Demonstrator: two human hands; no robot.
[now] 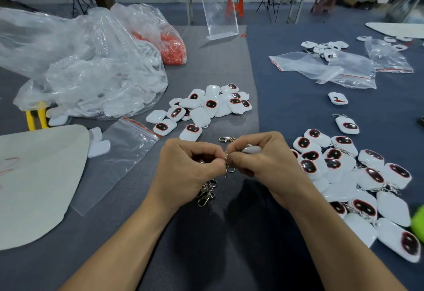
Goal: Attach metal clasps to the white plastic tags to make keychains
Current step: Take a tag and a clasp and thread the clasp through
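Head view: on the grey, felt-like bench (218,61), the left hand (190,169) curls its fingers and pinches a shiny metal clasp (229,168). A bunch of clasps (206,193) shows below its palm. The right hand (263,164) pinches a glossy white tag (252,148) against that clasp. A heap of rounded tags (202,109) lies beyond. A crumpled clear bag (91,73) holds plain white tags, and a smaller bag (172,47) holds orange pieces.

Clear acrylic sign stand (219,11) upright at far edge, orange stool (239,1) behind it, empty zip bag (119,167) and yellow handles (36,116) left.
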